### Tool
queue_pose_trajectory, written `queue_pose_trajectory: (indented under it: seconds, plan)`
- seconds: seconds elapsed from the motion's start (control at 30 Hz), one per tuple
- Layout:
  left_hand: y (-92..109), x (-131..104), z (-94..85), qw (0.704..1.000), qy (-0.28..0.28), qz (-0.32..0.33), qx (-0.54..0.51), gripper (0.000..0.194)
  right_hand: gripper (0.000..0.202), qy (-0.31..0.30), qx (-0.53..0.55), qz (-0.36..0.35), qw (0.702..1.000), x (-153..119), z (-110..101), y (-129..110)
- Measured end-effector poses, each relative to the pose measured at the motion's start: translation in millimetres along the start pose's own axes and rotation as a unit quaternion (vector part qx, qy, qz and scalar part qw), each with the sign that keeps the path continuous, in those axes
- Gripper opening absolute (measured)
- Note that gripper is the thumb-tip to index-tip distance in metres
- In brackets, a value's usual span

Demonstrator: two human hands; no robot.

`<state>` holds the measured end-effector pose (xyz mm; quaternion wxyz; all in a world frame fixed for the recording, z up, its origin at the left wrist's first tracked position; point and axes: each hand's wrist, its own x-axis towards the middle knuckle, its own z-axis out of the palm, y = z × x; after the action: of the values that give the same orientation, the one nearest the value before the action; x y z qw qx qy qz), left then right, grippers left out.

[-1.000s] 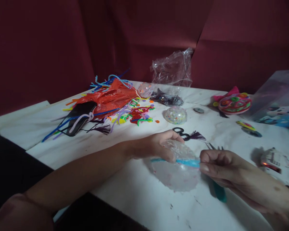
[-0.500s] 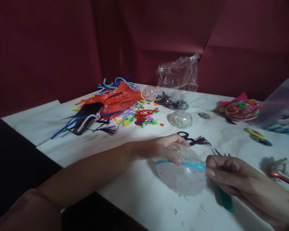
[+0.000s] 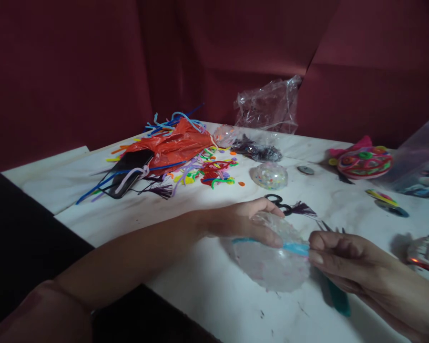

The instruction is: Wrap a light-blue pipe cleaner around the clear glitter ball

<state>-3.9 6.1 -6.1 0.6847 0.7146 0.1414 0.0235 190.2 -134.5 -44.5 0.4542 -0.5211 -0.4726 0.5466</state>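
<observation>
A translucent, whitish rounded shell (image 3: 271, 271) with small coloured specks lies on the table in front of me. A light-blue strip (image 3: 296, 248) runs across its surface. My left hand (image 3: 252, 224) grips the shell from above, its thumb pressing on the strip and its fingers over the far side. At the shell's right edge, my right hand (image 3: 343, 259) pinches the strip's end between thumb and fingers. Under the right hand lies a tool with a teal handle (image 3: 338, 297), its metal prongs partly showing. Black-handled scissors (image 3: 279, 204) lie just beyond my left fingers, beside a dark tassel (image 3: 302, 209).
A clear speckled dome (image 3: 270, 176), a grey disc (image 3: 305, 170) and a decorated fish-like piece (image 3: 364, 161) stand farther back. Left are a red plastic bag (image 3: 180, 143), a black phone (image 3: 130, 176) and coloured scraps (image 3: 218, 174). A white device (image 3: 425, 255) with an orange light is at right.
My left thumb has slid right along the blue strip, closer to my right hand. The right hand keeps its pinch; the view has shifted slightly.
</observation>
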Motion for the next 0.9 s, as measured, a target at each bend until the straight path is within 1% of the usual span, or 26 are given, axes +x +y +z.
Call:
queue_pose_trajectory:
  seconds: [0.2, 0.3, 0.43, 0.57, 0.63, 0.73, 0.8, 0.9]
  plan:
    - [2, 2, 4.9, 1.000, 0.021, -0.010, -0.017, 0.055, 0.073, -0.006, -0.005, 0.003, 1.000, -1, -1, -1]
    - [1, 2, 5.3, 0.999, 0.036, 0.000, -0.011, 0.054, 0.073, -0.010, -0.003, 0.002, 1.000, -2, -2, 0]
    - [2, 2, 5.7, 0.997, 0.060, 0.017, 0.034, 0.051, 0.073, -0.006, -0.011, -0.007, 1.000, -1, 0, -3]
    - [9, -2, 8.2, 0.992, 0.072, -0.002, 0.106, 0.053, 0.077, -0.006, -0.033, -0.002, 0.999, 1, 6, -7]
    - [12, -5, 9.6, 0.988, 0.072, -0.001, 0.136, 0.058, 0.076, 0.014, -0.055, 0.007, 0.998, 1, 8, -7]
    - [13, -8, 10.0, 0.986, 0.057, 0.045, 0.151, 0.063, 0.070, 0.052, -0.088, 0.023, 0.995, 0, 7, -5]
    - [13, -8, 9.1, 0.984, 0.040, 0.061, 0.163, 0.059, 0.068, 0.066, -0.099, 0.027, 0.993, -1, 6, -3]
    - [12, -7, 7.6, 0.985, 0.029, 0.054, 0.159, 0.053, 0.067, 0.069, -0.095, 0.018, 0.993, -2, 5, -2]
